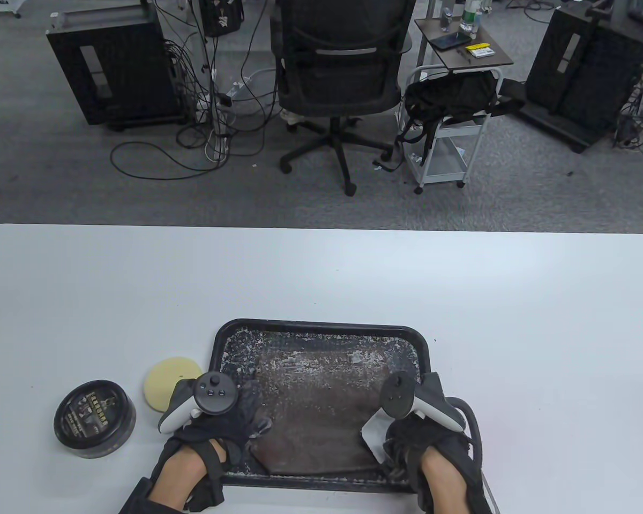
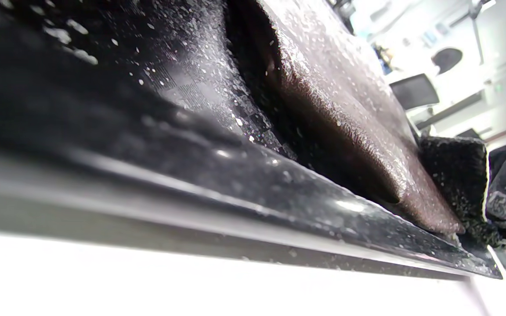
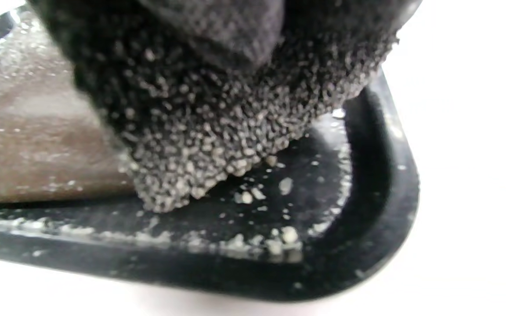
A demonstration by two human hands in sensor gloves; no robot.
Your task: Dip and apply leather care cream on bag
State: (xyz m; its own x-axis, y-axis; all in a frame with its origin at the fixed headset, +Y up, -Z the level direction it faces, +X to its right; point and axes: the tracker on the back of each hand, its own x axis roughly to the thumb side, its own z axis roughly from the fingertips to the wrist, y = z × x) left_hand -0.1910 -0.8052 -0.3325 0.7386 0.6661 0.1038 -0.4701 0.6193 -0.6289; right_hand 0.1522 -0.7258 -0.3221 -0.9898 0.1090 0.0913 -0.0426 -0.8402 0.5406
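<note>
A brown leather bag (image 1: pixel 316 407) lies flat in a black tray (image 1: pixel 321 325), both flecked with pale cream crumbs. My left hand (image 1: pixel 249 423) grips the bag's near left edge; in the left wrist view that edge of the bag (image 2: pixel 345 109) stands a little off the tray (image 2: pixel 235 175), with the gloved fingers (image 2: pixel 505 193) curled at its corner. My right hand (image 1: pixel 388 436) holds the near right corner, where a white patch (image 1: pixel 372 436) shows. Its crumb-coated fingers (image 3: pixel 218 131) bunch down onto the bag (image 3: pixel 29 145). A round black cream tin (image 1: pixel 95 418), lid on, and a yellow sponge pad (image 1: pixel 169 381) lie left of the tray.
The white table (image 1: pixel 461 300) runs wide beyond the tray and to its right. Past the far edge are an office chair (image 1: pixel 337 69), a small cart (image 1: pixel 450 134), black cases and floor cables.
</note>
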